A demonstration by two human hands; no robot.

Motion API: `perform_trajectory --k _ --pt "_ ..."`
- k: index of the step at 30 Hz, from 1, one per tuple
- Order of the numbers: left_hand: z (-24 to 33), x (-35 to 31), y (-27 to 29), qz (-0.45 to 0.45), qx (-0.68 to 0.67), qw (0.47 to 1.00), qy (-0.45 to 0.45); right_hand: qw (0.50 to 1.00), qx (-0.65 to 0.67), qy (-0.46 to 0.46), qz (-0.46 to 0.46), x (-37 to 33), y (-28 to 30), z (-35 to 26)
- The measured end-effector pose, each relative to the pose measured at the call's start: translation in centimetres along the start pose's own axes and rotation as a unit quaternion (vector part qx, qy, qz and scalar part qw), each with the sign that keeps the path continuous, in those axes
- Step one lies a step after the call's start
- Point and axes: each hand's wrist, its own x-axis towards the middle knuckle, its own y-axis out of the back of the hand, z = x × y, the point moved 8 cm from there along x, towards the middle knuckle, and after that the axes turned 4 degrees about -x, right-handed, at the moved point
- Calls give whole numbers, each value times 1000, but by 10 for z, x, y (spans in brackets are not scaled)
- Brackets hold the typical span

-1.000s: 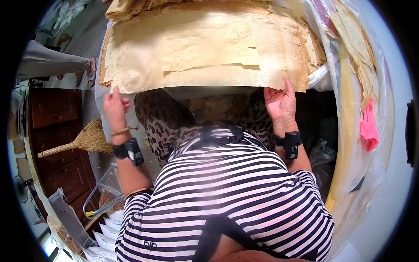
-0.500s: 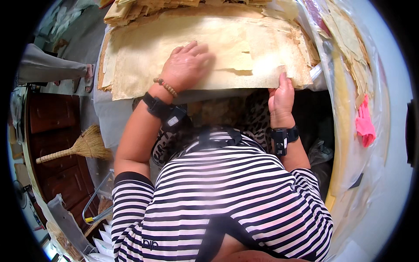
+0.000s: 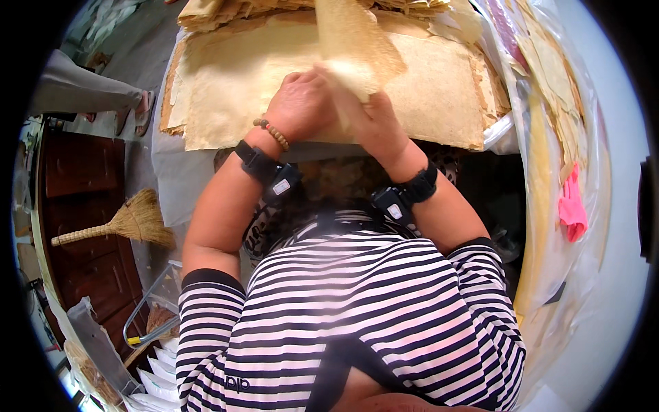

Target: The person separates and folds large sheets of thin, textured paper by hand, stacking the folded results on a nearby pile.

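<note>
Both hands lifting one sheet (image 3: 357, 41) off the stack (image 3: 439, 103).
Left hand (image 3: 298, 106) and right hand (image 3: 371, 120), closed, pinch its near edge; sheet looks thin, light, limp, tearable: best held at edge.

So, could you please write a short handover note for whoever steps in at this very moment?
Left hand: closed on the near end of a thin tan sheet.
Right hand: gripping the same sheet beside it.
The sheet is lifted off the stack of tan sheets on the table, its far end raised.
Done: one sheet in hand.
Left: the stack remains; more sheets lie piled at the far edge.
</note>
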Motion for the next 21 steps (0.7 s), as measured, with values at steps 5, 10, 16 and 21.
perform_trajectory --k 5,10,16,21 --pt "-14 -2 -17 167 -9 983 -74 993 -104 -7 -52 6 -27 22" --pt "-22 -13 -16 145 -92 985 21 995 -85 7 -53 9 -33 20" --pt "-51 -86 51 273 -146 931 196 964 -214 32 -154 1 -47 28" --pt "18 -131 127 403 -78 907 91 887 -412 66 -198 -10 -68 32"
